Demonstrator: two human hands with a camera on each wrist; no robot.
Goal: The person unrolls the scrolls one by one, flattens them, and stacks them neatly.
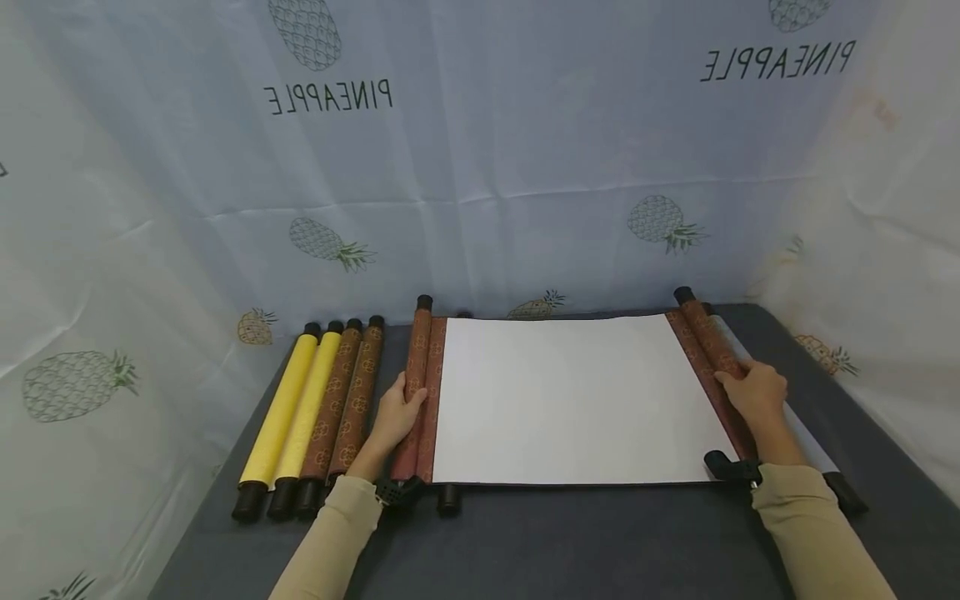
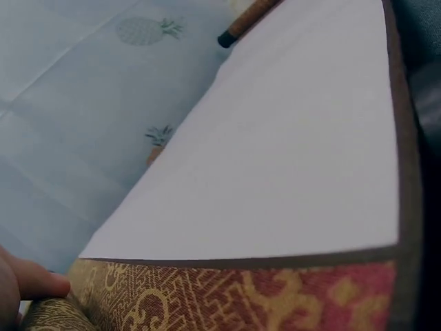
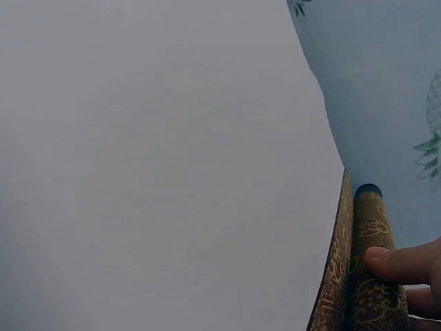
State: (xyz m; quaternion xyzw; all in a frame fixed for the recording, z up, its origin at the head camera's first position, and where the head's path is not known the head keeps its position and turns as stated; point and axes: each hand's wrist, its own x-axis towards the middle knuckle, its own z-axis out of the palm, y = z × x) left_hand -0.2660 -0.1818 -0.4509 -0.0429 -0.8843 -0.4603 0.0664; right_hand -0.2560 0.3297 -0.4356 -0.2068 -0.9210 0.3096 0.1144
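The scroll [image 1: 577, 398] lies opened flat and wide, the left hand [image 1: 396, 414] curled around its left roller [image 1: 415, 385], the right hand [image 1: 753, 390] gripping the right roller [image 1: 708, 337], while four rolled scrolls [image 1: 315, 408] at the left wait untouched.

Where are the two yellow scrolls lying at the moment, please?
In the head view, the two yellow scrolls lie far left on the grey table, beside two brown rolled scrolls, left of the left hand.

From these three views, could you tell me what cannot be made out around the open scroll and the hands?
- Left hand: left wrist view shows only a fingertip; the edge cuts the rest.
- Right hand: its palm side is hidden on the right roller, head view.
- Open scroll: right wrist view shows only blank white.
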